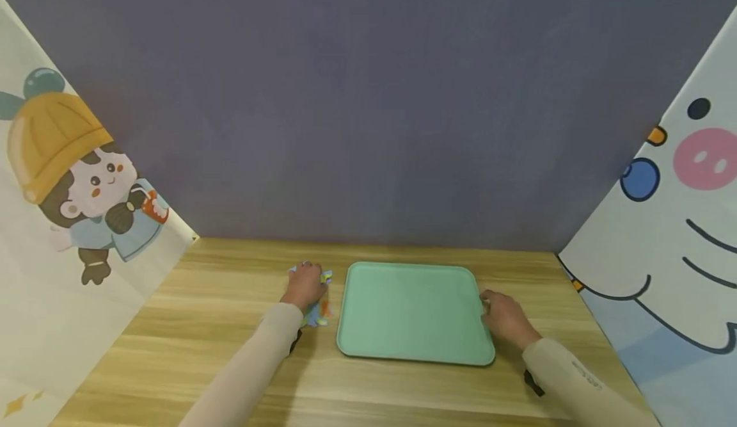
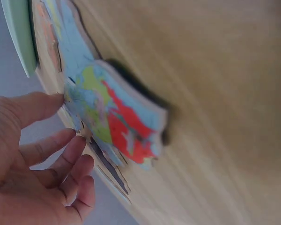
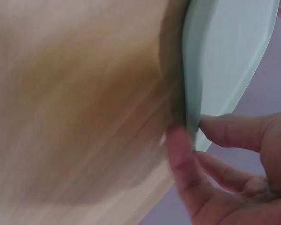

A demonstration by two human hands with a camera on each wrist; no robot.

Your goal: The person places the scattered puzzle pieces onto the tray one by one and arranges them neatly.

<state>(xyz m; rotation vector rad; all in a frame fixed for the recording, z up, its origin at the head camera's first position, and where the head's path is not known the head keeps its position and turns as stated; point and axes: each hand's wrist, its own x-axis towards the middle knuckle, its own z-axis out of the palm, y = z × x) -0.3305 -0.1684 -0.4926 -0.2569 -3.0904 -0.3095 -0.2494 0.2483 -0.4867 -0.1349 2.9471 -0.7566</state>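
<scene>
My left hand [image 1: 305, 286] is over a small group of thin, colourful puzzle pieces [image 1: 313, 315] left of the tray. In the left wrist view, its thumb and forefinger pinch the near end of a flat puzzle piece [image 2: 117, 112] printed in blue, green and red. A dark shadow runs under that piece's far edge; other pieces [image 2: 77, 30] lie beside and beneath it. On the other side, my right hand [image 1: 505, 317] grips the right rim of a pale green rectangular tray [image 1: 411, 312], thumb inside the rim and forefinger outside.
The tray lies flat on a wood-grain table [image 1: 230, 299]. Behind the table rises a grey-purple panel [image 1: 368, 107]. Side panels with cartoon prints, a child figure [image 1: 86, 177] on the left and a pig-nosed figure [image 1: 685, 222] on the right, flank it.
</scene>
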